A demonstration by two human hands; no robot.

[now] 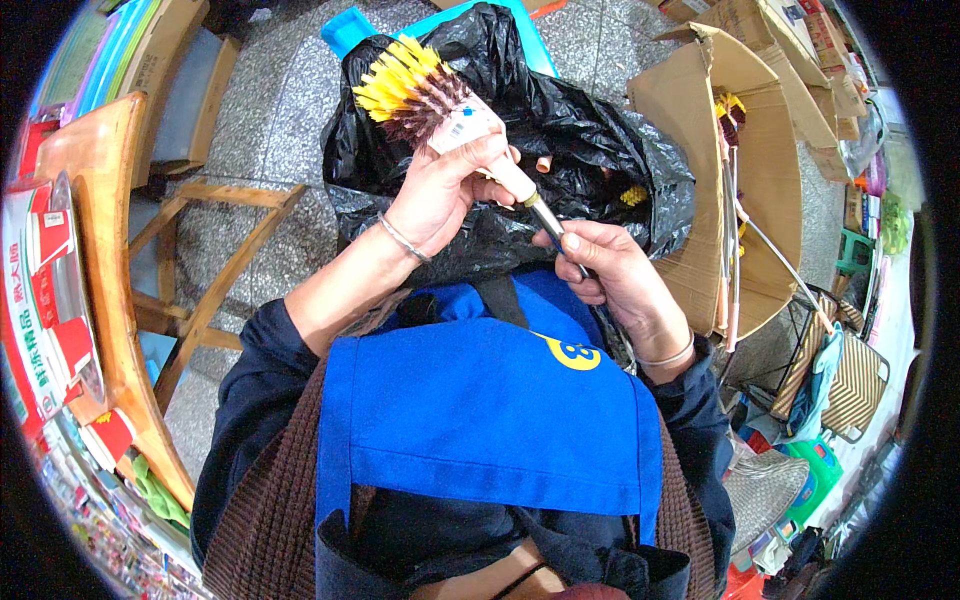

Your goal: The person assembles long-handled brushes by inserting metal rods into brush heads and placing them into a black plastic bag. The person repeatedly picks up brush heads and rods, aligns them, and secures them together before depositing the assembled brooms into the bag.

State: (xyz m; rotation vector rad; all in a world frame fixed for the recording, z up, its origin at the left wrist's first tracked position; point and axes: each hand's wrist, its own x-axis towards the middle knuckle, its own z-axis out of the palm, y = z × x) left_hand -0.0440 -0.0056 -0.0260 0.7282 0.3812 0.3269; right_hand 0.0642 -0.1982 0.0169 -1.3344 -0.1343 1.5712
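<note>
My left hand [445,195] is closed round the pale socket of a scrub brush [470,125], whose yellow and dark-brown bristles point up and to the left. A short silver metal rod [545,217] runs out of the socket's lower end, toward my right. The fingers of my right hand [610,265] pinch that rod near its dark end; whether it continues below them is hidden. Beneath both hands lies an open black plastic bag [590,110]. Inside it show a pale tube end [543,163] and a patch of yellow bristles [633,195].
An open cardboard box [675,150] stands at the right, with brushes on long metal poles [733,220] leaning in it. A folding chair [855,390] is beyond it. At the left are a wooden table [100,250] and its legs. Something blue [350,32] shows behind the bag.
</note>
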